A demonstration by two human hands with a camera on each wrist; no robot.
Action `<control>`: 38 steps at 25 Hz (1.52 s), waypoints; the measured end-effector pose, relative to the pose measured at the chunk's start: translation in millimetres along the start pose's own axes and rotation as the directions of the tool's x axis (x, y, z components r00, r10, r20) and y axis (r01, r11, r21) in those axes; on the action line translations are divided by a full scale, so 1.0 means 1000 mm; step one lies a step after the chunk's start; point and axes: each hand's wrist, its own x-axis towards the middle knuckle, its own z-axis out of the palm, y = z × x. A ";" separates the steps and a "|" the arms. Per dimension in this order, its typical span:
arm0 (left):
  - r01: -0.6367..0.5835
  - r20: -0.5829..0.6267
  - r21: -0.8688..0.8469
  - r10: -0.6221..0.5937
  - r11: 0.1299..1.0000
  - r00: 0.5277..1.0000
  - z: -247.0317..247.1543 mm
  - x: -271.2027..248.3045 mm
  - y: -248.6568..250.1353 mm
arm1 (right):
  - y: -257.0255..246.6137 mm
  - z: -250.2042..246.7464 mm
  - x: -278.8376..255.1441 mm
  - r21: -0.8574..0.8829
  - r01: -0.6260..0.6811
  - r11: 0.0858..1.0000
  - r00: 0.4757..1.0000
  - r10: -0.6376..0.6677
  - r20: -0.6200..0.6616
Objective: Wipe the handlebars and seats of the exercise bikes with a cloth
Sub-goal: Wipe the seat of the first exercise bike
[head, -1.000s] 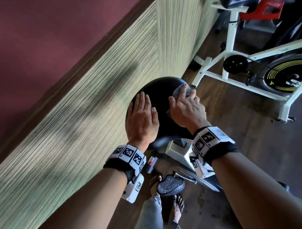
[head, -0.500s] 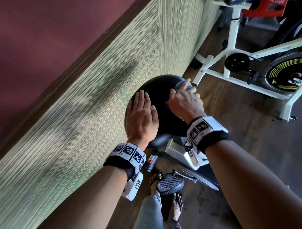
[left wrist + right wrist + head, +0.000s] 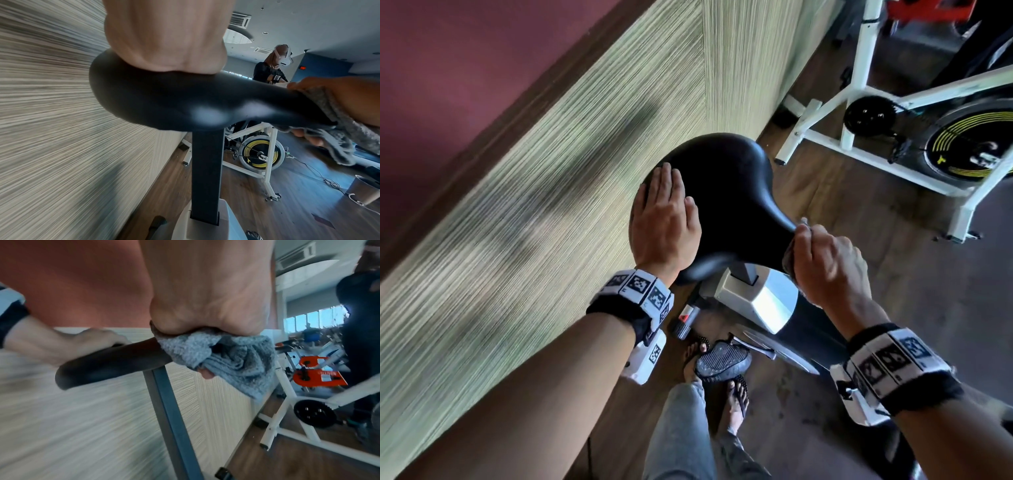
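Right hand (image 3: 825, 263) was curled round a grey cloth (image 3: 222, 356), wrapping it over the narrow nose of the black seat (image 3: 726, 192); cloth bunched, a loose tail hanging below the fist. Left hand (image 3: 664, 219) lay flat on the wide rear of the seat, fingers straight and together, holding nothing, just bracing. Seat sat on a dark post (image 3: 205, 170) close beside the striped wall (image 3: 534, 205).

Risks, judged from here: the cloth was gripped as a wad, so likely only a small patch met the vinyl; the underside edge and the flanks of the nose could get skipped. The hanging tail could snag on the post or the bracket if the hand dragged downward. The brace hand covered part of the rear, so that patch would stay unwiped unless it shifted. A hard pull along the nose might twist the seat on its post if the clamp was loose.

Hard to tell: handlebars of this bike were out of view in all three views, so their state was unknown. In the head view the cloth was nearly hidden by the fist. Right wrist view was blurred, with the seat showing edge-on only. Wall streaked with motion blur. A white bike (image 3: 893, 137) stood well apart on the floor, its seat and bars cut off. Another person (image 3: 269, 69) in the background was small and unclear.
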 end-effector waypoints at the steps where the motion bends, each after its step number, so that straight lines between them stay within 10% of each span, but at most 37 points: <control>1: 0.000 -0.001 0.006 0.000 1.000 1.000 0.000 0.000 0.000 | -0.005 0.001 0.002 0.004 -0.004 1.000 1.000 0.004 -0.027; 8: -0.009 0.001 -0.011 0.009 1.000 1.000 0.000 -0.002 -0.002 | -0.071 0.025 0.016 -0.233 0.154 0.960 0.975 -0.186 -0.124; 13: -0.035 -0.020 -0.038 0.034 0.999 0.999 0.000 -0.002 -0.007 | 0.008 0.029 -0.002 -0.493 0.514 0.702 0.721 -0.665 -0.195; 21: -0.010 -0.017 -0.034 0.010 0.999 1.000 0.003 0.000 -0.003 | -0.046 0.056 0.000 -0.336 0.389 0.858 0.794 -0.497 -0.350; 28: -0.042 -0.034 -0.222 0.035 0.974 0.999 -0.001 -0.001 -0.013 | -0.010 0.048 -0.001 -0.478 0.536 0.696 0.634 -0.706 -0.316; 32: -0.036 -0.029 -0.192 0.031 0.981 0.999 -0.001 0.000 -0.012 | 0.036 0.038 -0.005 -0.326 0.528 0.784 0.693 -0.620 -0.367; 38: -0.005 0.011 -0.262 0.008 0.965 1.000 0.000 0.001 -0.012 | 0.012 0.039 0.008 -0.538 0.561 0.629 0.588 -0.761 -0.276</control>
